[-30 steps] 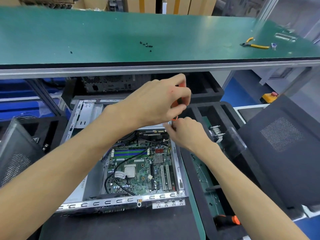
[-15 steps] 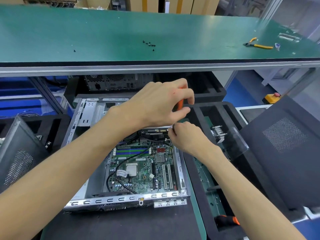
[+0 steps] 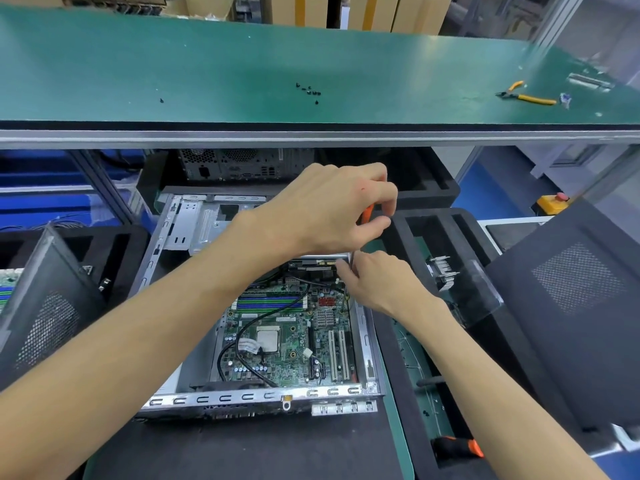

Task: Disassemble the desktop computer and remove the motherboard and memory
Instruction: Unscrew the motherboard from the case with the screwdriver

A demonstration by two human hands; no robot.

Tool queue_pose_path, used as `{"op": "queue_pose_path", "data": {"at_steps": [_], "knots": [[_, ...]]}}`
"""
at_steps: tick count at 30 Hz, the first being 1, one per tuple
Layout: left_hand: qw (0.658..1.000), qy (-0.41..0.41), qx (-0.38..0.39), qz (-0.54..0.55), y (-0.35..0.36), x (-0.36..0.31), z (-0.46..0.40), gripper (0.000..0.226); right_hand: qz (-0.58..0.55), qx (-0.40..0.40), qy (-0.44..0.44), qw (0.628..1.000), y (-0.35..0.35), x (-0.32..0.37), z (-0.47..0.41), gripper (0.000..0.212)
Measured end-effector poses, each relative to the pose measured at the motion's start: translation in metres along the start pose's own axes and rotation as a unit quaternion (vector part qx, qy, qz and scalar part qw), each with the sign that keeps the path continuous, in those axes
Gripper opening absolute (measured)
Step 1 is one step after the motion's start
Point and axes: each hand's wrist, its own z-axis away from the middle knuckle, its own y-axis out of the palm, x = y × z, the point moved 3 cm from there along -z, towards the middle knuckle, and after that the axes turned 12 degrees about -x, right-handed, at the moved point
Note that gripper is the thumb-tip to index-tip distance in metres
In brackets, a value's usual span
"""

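An open desktop case (image 3: 365, 344) lies flat on the bench with the green motherboard (image 3: 287, 341) inside; its blue and green memory slots (image 3: 270, 301) and bare CPU (image 3: 268, 340) show. My left hand (image 3: 329, 209) grips the orange handle of a screwdriver (image 3: 366, 214) held upright over the case's far right corner. My right hand (image 3: 374, 282) pinches the screwdriver's thin shaft low down, near the board's edge. The tip is hidden behind my fingers.
Black foam trays (image 3: 433, 216) flank the case; the right one holds a heatsink (image 3: 443, 271), a clear cover and a second screwdriver (image 3: 457, 446). Black side panels lean at the left (image 3: 45, 306) and right (image 3: 571, 306). Loose screws (image 3: 308, 91) and yellow pliers (image 3: 526, 97) lie on the green shelf.
My left hand has shifted its fingers on the screwdriver handle, as in turning it. My right hand stays on the shaft. The view has moved slightly.
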Motion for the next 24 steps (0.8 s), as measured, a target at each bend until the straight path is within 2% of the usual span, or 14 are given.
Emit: {"op": "queue_pose_path", "data": {"at_steps": [2,8,12,18,22,24], "knots": [[1.0,0.001,0.001,-0.005,0.0012,0.0001,0.0004,0.02,0.029,-0.018,0.001,0.999,0.0006,0.0004,-0.001,0.053],[1.0,0.008,-0.008,-0.014,0.0026,-0.0022,-0.001,0.02,-0.016,0.028,0.02,0.999,0.005,-0.001,-0.0028,0.039],[1.0,0.009,-0.016,-0.021,0.0025,-0.0019,0.0,0.02,0.029,-0.013,0.008,0.999,0.0046,-0.0017,-0.0023,0.053],[0.999,0.01,-0.023,-0.026,0.0007,-0.0012,0.0008,0.021,-0.034,0.039,0.019,0.998,0.0083,-0.0026,-0.0004,0.032],[0.999,0.013,-0.031,-0.029,0.0005,-0.002,0.0008,0.019,0.006,-0.007,0.006,1.0,0.0062,-0.0029,0.0004,0.05],[0.999,0.015,-0.033,-0.023,0.0005,-0.0023,0.0009,0.02,-0.001,-0.004,0.007,1.0,0.0083,-0.0022,-0.0002,0.05]]}}
